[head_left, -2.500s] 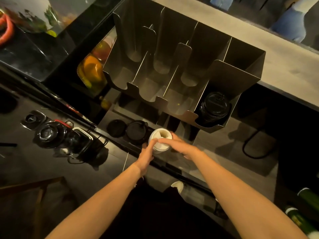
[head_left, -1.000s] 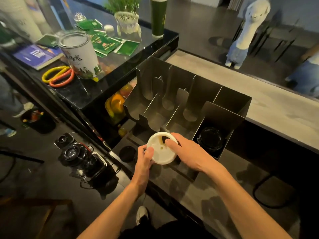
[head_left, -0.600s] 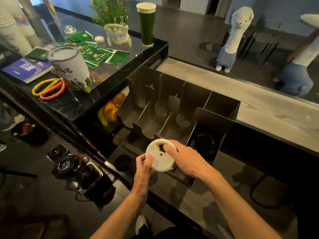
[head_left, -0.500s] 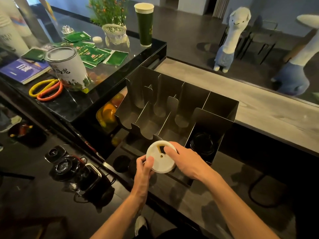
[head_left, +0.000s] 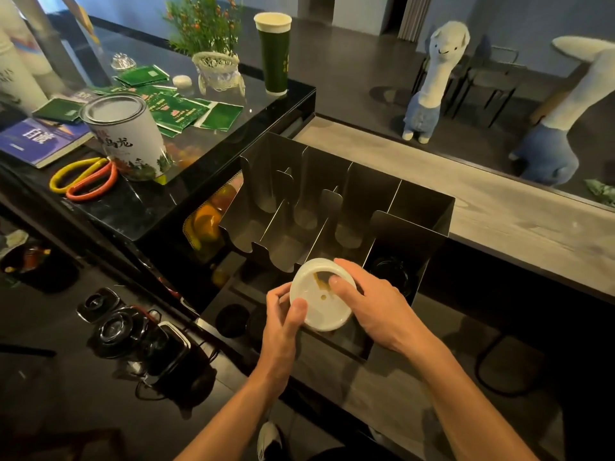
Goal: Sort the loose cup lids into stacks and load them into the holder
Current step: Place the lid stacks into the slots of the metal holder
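Left hand and right hand grasp the white lids with curled fingers just before the holder, whose rightmost slot already carries a black stack, while loose black lids wait at its front-left.

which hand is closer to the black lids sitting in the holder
Right. The right hand holds the white lid stack just in front of the black lids; the left hand grips the stack's left edge, farther off.
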